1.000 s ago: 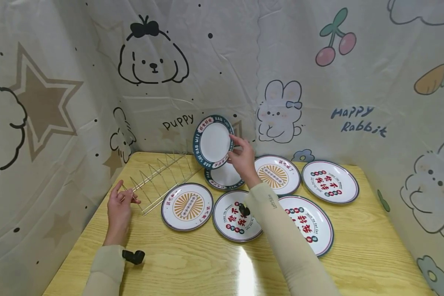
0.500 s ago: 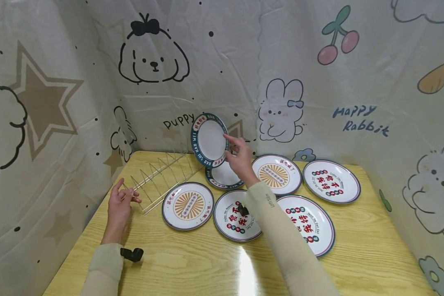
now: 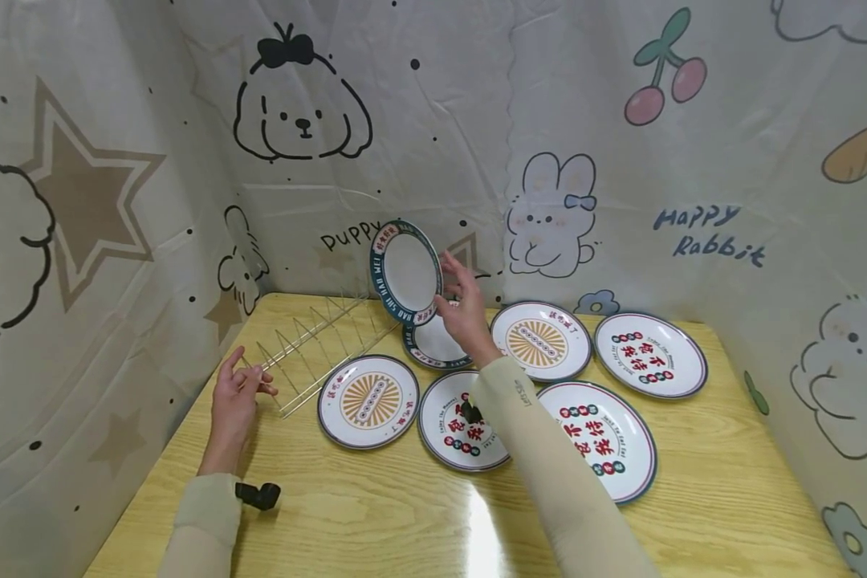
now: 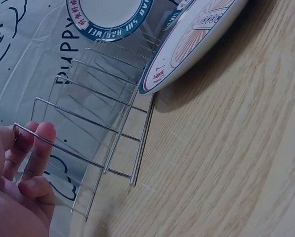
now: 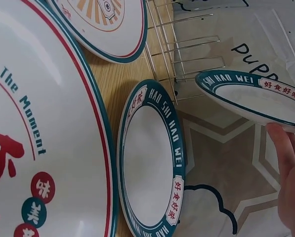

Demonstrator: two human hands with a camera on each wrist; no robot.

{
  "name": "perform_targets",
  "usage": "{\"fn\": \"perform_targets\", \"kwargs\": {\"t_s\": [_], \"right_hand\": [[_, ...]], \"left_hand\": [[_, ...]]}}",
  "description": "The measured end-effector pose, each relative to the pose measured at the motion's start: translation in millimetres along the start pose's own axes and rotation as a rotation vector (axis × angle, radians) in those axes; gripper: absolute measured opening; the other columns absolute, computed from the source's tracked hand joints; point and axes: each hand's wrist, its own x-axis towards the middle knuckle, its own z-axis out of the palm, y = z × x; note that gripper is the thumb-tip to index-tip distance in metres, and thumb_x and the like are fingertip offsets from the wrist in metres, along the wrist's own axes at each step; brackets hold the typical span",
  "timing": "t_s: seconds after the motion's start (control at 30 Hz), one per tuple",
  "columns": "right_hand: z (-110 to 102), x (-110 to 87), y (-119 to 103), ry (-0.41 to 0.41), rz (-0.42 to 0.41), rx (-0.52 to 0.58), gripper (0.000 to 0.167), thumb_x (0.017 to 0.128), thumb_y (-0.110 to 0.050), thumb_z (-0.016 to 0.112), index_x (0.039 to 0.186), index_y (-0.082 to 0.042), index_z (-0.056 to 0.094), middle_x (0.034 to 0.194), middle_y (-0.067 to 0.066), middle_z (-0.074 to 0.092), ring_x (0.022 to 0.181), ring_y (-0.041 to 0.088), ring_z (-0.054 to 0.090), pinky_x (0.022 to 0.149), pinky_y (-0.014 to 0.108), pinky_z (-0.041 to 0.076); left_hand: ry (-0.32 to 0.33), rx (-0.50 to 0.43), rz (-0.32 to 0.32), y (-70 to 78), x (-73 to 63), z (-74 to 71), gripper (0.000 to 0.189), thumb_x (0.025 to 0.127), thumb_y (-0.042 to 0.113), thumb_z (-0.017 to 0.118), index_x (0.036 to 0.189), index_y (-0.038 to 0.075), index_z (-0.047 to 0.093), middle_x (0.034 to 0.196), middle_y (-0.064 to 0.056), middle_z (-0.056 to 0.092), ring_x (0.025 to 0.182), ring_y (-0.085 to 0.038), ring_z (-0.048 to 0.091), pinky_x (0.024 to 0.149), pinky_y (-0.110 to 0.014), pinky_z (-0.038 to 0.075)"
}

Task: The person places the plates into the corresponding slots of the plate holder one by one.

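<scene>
My right hand (image 3: 465, 309) pinches the right edge of a plate (image 3: 407, 277) with a white centre and a dark teal lettered rim. The plate is tilted up above the table, near the far end of a wire plate rack (image 3: 318, 345). In the right wrist view its rim (image 5: 266, 84) shows close to the rack's wires. At the rack's near end, my left hand (image 3: 234, 397) holds the end wire between thumb and fingers, as the left wrist view shows (image 4: 31, 163). A second teal-rimmed plate (image 3: 433, 341) lies below the raised one, partly hidden by it.
A sunburst plate (image 3: 368, 401) lies right beside the rack. Another sunburst plate (image 3: 542, 341) and plates with red lettering (image 3: 650, 353) are spread to the right, two of them partly under my right sleeve (image 3: 549, 449). A printed curtain (image 3: 433, 120) stands close behind the table.
The raised plate has shifted slightly left and turned more edge-on, its face swinging toward the rack. My right hand moved with it, while the left hand stayed on the rack.
</scene>
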Motion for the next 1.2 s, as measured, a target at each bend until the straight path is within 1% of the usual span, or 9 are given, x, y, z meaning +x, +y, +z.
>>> {"fn": "perform_targets", "kwargs": {"t_s": [0.1,0.17,0.3,0.4,0.53,0.7,0.8,1.03,1.2], "right_hand": [[-0.7,-0.2,0.8,-0.013,0.004,0.029,0.076,0.095,0.012,0.061,0.16,-0.021,0.039,0.155,0.011,0.048,0.133,0.039,0.057,0.089,0.044,0.06],[-1.4,-0.3,0.7,-0.012,0.005,0.017,0.073,0.094,0.011,0.062,0.158,-0.017,0.042,0.152,0.012,0.051,0.133,0.038,0.057,0.093,0.044,0.059],[-3.5,-0.8,0.5,0.002,0.032,0.027,0.07,0.092,0.011,0.063,0.155,-0.014,0.047,0.149,0.014,0.054,0.133,0.037,0.058,0.092,0.042,0.059],[-5.1,-1.0,1.3,0.0,0.061,0.075,0.07,0.093,0.011,0.062,0.155,-0.016,0.047,0.151,0.015,0.054,0.13,0.039,0.06,0.087,0.043,0.061],[-6.5,-0.2,1.8,-0.02,0.105,0.138,0.072,0.093,0.013,0.061,0.155,-0.019,0.046,0.151,0.015,0.054,0.123,0.043,0.064,0.084,0.042,0.062],[-8.1,1.4,1.8,-0.042,0.14,0.169,0.073,0.092,0.015,0.061,0.154,-0.02,0.045,0.15,0.019,0.055,0.124,0.046,0.063,0.082,0.036,0.062],[-9.1,1.5,3.0,-0.057,0.151,0.175,0.073,0.093,0.015,0.062,0.153,-0.023,0.047,0.15,0.018,0.054,0.126,0.045,0.061,0.083,0.037,0.062],[-4.7,0.8,7.8,-0.13,0.145,0.155,0.072,0.093,0.015,0.062,0.152,-0.024,0.049,0.152,0.014,0.052,0.131,0.038,0.058,0.092,0.048,0.059],[0.0,1.2,10.0,-0.139,0.12,0.118,0.071,0.093,0.014,0.063,0.152,-0.022,0.049,0.153,0.013,0.05,0.133,0.037,0.057,0.094,0.048,0.058]], "left_hand": [[-0.001,0.0,-0.006,1.2,-0.2,-0.7,0.062,0.11,0.014,0.05,0.165,0.017,0.021,0.083,0.012,0.066,0.069,-0.006,0.067,0.086,-0.019,0.052],[0.0,-0.001,-0.002,0.6,-0.3,-0.8,0.063,0.11,0.015,0.05,0.165,0.017,0.021,0.082,0.012,0.066,0.069,-0.006,0.066,0.086,-0.018,0.052],[0.001,0.001,0.023,-4.3,0.8,-0.9,0.062,0.11,0.018,0.051,0.165,0.018,0.022,0.082,0.013,0.066,0.068,-0.004,0.066,0.086,-0.018,0.052],[0.0,0.002,0.03,-4.6,0.7,-0.9,0.062,0.11,0.019,0.051,0.165,0.018,0.022,0.082,0.013,0.065,0.068,-0.004,0.066,0.084,-0.018,0.053],[-0.003,0.019,0.04,-5.3,0.9,-1.4,0.062,0.11,0.019,0.05,0.165,0.017,0.022,0.082,0.014,0.065,0.068,-0.004,0.066,0.083,-0.018,0.053],[-0.014,0.027,0.048,-5.4,0.7,-1.9,0.062,0.11,0.019,0.05,0.165,0.016,0.021,0.082,0.014,0.064,0.069,-0.004,0.066,0.081,-0.018,0.054],[-0.021,0.028,0.043,-4.6,0.4,-1.3,0.062,0.11,0.018,0.049,0.165,0.016,0.021,0.083,0.014,0.064,0.069,-0.005,0.066,0.08,-0.019,0.054],[-0.01,0.035,0.019,-3.4,0.5,0.4,0.062,0.11,0.019,0.05,0.165,0.017,0.021,0.083,0.013,0.064,0.07,-0.004,0.066,0.08,-0.02,0.053],[0.005,0.034,0.007,-3.5,2.8,-0.2,0.062,0.11,0.017,0.05,0.165,0.019,0.022,0.083,0.013,0.064,0.069,-0.005,0.066,0.079,-0.022,0.054]]}}
